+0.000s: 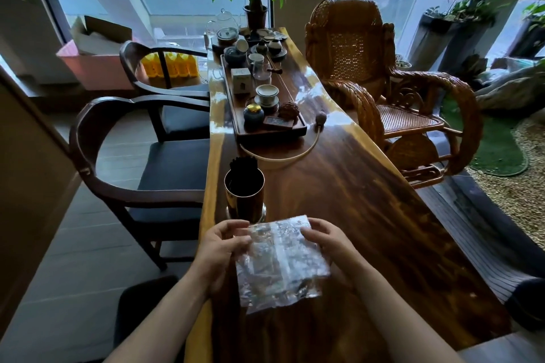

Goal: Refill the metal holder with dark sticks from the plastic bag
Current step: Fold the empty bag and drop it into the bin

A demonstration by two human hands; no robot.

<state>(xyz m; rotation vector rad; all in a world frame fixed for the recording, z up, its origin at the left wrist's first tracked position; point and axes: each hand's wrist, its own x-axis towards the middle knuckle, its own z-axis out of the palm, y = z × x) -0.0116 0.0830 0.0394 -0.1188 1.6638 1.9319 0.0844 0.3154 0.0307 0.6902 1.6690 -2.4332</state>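
Note:
A clear, crinkled plastic bag is held over the near end of the long wooden table. My left hand pinches its left edge near the top. Its right side rests in the curled fingers of my right hand. I cannot make out any sticks inside the bag. Just beyond the bag stands the shiny metal holder, upright near the table's left edge. A bunch of dark sticks pokes out of its mouth, leaning toward the far side.
A wooden tea tray with cups, jars and a teapot fills the table's far half; a curved thin rod lies just past the holder. Two dark armchairs stand on the left, a wicker rocking chair on the right.

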